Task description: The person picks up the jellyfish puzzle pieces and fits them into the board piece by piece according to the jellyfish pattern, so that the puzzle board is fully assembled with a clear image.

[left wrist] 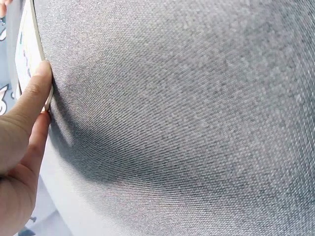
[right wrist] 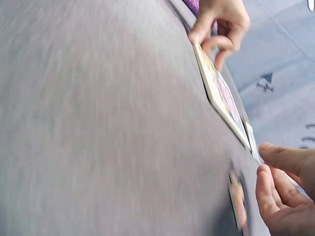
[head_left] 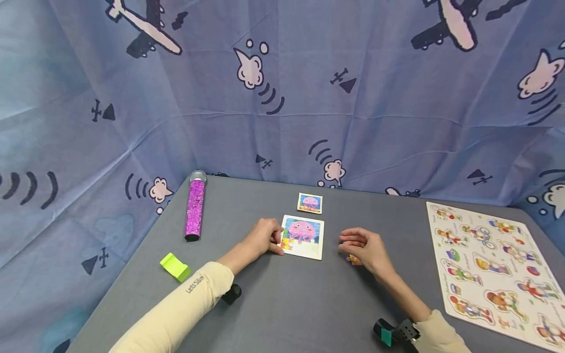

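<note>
A square jigsaw puzzle board (head_left: 311, 251) with a pink octopus picture lies mid-table, its lower right part bare cream. My left hand (head_left: 262, 235) holds the board by its left edge and near corner; in the left wrist view the thumb and a finger are at the board's rim (left wrist: 43, 54). To the right of the board, my right hand (head_left: 370, 250) is above a small orange puzzle piece (head_left: 354, 260), its fingers loosely bent. In the right wrist view that piece (right wrist: 238, 201) lies on the table, apart from the fingertips.
Behind the board lies a smaller octopus picture card (head_left: 310, 203). A purple glittery microphone (head_left: 195, 211) and a lime-green block (head_left: 175, 267) are on the left. A large puzzle board with figures (head_left: 494, 264) covers the right side of the grey table (head_left: 300, 304). A patterned curtain (head_left: 282, 98) hangs behind.
</note>
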{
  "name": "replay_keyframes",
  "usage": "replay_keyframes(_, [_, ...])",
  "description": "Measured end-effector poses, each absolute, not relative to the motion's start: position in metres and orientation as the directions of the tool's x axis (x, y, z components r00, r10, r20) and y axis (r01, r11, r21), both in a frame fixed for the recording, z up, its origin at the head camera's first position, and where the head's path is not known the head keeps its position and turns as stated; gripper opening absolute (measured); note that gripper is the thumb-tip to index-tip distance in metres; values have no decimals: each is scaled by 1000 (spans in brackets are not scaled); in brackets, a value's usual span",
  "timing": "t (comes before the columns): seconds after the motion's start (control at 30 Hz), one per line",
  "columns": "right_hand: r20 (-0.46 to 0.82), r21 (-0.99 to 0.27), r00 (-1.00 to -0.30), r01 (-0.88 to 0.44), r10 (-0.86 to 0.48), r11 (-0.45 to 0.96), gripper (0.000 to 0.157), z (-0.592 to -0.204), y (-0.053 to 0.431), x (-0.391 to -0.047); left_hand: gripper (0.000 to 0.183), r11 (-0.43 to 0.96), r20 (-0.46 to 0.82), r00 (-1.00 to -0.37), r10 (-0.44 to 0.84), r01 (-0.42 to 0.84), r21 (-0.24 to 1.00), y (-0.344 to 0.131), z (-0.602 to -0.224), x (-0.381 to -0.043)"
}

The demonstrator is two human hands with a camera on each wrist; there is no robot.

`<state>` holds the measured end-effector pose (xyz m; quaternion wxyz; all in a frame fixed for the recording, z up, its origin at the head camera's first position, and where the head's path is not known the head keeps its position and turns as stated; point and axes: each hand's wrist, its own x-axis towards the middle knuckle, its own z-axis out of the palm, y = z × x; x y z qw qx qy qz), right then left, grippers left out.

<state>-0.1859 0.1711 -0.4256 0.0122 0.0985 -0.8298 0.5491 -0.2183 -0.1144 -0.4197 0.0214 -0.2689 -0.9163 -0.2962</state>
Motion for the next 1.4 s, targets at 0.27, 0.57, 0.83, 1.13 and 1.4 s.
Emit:
replay_keyframes(0.27, [202,-861,-943,-300,-264,411,32,-426,213,-182,37,683,197,-848,492,516,517,-114,-417,-216])
replay_keyframes(0.57, [115,-720,-906,-359,-408,593,38,-426,234,-184,37,675,197,-852,484,507,536,-115,-420,-218])
replay_keyframes(0.83, [145,-691,-882,-414,-448,593,33,-430,236,-190,37,674,205,-852,482,510,534,-114,-420,-217])
replay_keyframes(1.13, [99,-853,-903,-293,-417,431,35,-426,242,-188,37,691,181,-861,476,493,528,-113,-418,-216])
replay_keyframes(1.4, [57,-938,-941,-165,-333,305,39,-430,240,-182,37,689,173,-864,473,485,538,-113,-417,-216])
